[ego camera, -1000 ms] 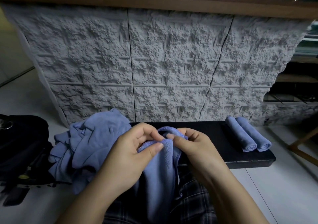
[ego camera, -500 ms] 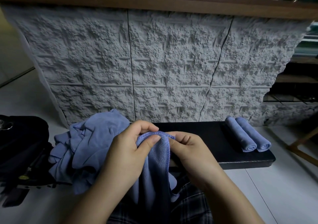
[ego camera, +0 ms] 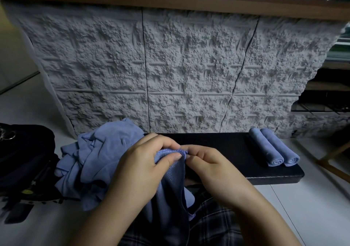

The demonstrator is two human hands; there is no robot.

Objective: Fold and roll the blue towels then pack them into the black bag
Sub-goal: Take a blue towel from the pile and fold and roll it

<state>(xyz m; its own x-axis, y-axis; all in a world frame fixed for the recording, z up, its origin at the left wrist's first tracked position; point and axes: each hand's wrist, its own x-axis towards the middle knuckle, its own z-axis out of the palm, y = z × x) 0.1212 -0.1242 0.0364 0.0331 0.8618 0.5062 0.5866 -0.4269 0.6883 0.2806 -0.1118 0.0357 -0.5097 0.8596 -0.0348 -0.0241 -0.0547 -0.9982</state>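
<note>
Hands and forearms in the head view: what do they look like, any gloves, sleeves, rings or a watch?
Both are bare: no gloves on the left hand or the right hand, and no rings show on the visible fingers. The forearms run bare to the bottom of the frame, with no sleeve, watch or band in view. Fingernails are short and unpainted. Dark plaid trousers show below them.

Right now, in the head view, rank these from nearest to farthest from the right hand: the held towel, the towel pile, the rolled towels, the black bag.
1. Held towel: pinched at its top edge by the right hand and left hand.
2. Towel pile and rolled towels: pile to the left, rolls on the right end of the black bench; too close to call.
3. Black bag: far left.
</note>
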